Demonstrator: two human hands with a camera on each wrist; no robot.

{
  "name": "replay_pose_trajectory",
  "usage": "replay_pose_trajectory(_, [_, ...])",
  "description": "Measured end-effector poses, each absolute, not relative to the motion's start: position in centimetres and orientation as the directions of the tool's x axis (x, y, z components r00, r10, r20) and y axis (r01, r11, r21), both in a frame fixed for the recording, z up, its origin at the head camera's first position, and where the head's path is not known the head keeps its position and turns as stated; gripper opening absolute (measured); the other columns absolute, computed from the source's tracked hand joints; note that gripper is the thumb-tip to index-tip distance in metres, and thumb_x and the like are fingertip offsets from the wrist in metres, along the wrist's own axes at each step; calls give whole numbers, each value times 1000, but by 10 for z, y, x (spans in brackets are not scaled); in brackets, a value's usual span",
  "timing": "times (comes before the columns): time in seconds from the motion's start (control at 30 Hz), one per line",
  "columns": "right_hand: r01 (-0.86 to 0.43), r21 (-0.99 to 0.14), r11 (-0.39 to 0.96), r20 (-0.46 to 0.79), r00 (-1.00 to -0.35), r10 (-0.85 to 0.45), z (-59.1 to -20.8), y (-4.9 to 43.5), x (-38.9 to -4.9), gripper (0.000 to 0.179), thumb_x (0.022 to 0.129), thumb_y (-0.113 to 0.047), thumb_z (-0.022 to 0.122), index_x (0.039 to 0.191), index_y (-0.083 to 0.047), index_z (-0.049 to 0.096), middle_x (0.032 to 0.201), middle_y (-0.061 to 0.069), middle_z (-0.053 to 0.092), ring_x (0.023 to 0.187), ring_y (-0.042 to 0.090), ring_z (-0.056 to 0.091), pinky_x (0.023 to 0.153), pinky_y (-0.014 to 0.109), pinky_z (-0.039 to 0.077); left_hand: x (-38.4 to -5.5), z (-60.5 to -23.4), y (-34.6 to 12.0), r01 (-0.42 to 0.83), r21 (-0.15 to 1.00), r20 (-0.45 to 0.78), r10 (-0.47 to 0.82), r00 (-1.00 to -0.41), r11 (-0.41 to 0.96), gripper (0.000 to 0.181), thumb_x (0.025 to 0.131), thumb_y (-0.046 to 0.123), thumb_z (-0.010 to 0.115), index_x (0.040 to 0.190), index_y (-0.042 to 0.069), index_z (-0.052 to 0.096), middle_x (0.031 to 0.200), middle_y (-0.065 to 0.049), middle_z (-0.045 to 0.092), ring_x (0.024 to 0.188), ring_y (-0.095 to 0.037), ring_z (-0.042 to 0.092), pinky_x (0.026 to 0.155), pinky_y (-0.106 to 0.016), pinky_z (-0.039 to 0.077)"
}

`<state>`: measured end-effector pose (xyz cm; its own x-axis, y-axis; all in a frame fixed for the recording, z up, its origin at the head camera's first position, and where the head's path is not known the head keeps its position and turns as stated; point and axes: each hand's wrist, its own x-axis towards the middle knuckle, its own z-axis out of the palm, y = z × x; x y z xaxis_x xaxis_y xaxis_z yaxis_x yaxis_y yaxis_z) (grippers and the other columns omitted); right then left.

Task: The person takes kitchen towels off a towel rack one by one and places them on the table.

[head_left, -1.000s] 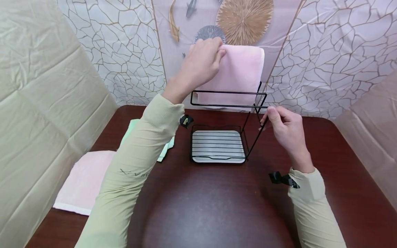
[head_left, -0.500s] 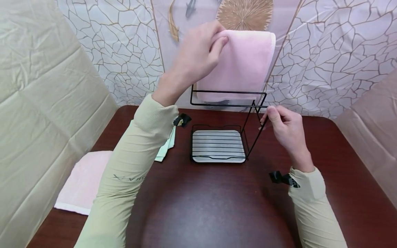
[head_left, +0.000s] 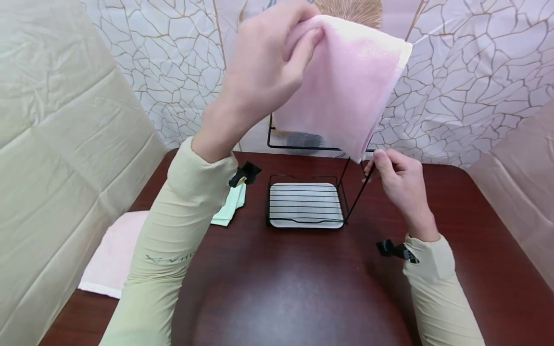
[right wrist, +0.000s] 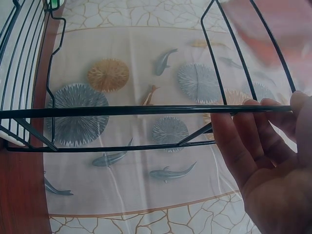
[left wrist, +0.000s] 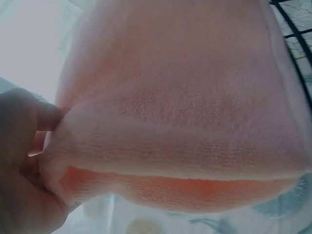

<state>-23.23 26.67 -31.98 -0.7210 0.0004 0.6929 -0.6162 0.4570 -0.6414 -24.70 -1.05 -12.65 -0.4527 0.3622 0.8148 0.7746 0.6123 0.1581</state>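
A folded pink towel (head_left: 342,81) hangs from my left hand (head_left: 264,62), pinched at its upper left edge between thumb and fingers. It is held up above a black wire rack (head_left: 307,148) and covers part of the rack's top bars. In the left wrist view the towel (left wrist: 185,112) fills most of the picture, its folded layers parted along the near edge. My right hand (head_left: 400,185) grips the rack's upper right corner. In the right wrist view the fingers (right wrist: 234,141) curl round the rack's bar (right wrist: 146,110). Below, the rack's wire base stands over a white tray (head_left: 305,204).
Another pink towel (head_left: 114,254) lies at the table's left edge, partly behind my left sleeve. A light green cloth (head_left: 229,206) lies left of the rack, partly hidden by the arm. Patterned cloth (head_left: 467,81) hangs behind the dark red table (head_left: 277,288).
My left hand has risen and come closer, lifting the pink towel up off the rack's top bars. The towel's right side has swung right and forward. My right hand stays on the rack.
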Motion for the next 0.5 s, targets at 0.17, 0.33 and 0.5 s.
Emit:
replay_pose_trajectory(0.17, [-615, -652, 443, 692, -721, 18, -321, 266, -233, 34, 100, -13, 56, 75, 8, 68, 66, -9, 65, 61, -1, 60, 62, 13, 47, -263, -133, -20, 793, 105, 858, 349, -377, 600, 25, 99, 37, 51, 110, 23, 68, 105, 6, 68, 93, -7, 58, 86, -22, 43])
replay_pose_trajectory(0.33, [-627, -652, 425, 697, -717, 11, -321, 266, -233, 34, 100, -10, 54, 75, 10, 66, 66, -6, 65, 59, 0, 61, 61, 14, 48, -278, -143, -33, 832, 56, 881, 366, -301, 552, 17, 97, 41, 53, 105, 34, 66, 99, 15, 65, 86, -6, 56, 80, -27, 44])
replay_pose_trajectory(0.5, [-624, -645, 441, 699, -715, 9, -320, 265, -233, 34, 100, -10, 54, 75, 8, 66, 65, -2, 65, 59, 2, 61, 61, 15, 48, -271, -152, -50, 844, 11, 882, 392, -261, 537, 17, 97, 45, 52, 106, 40, 66, 98, 22, 66, 83, -5, 58, 77, -30, 44])
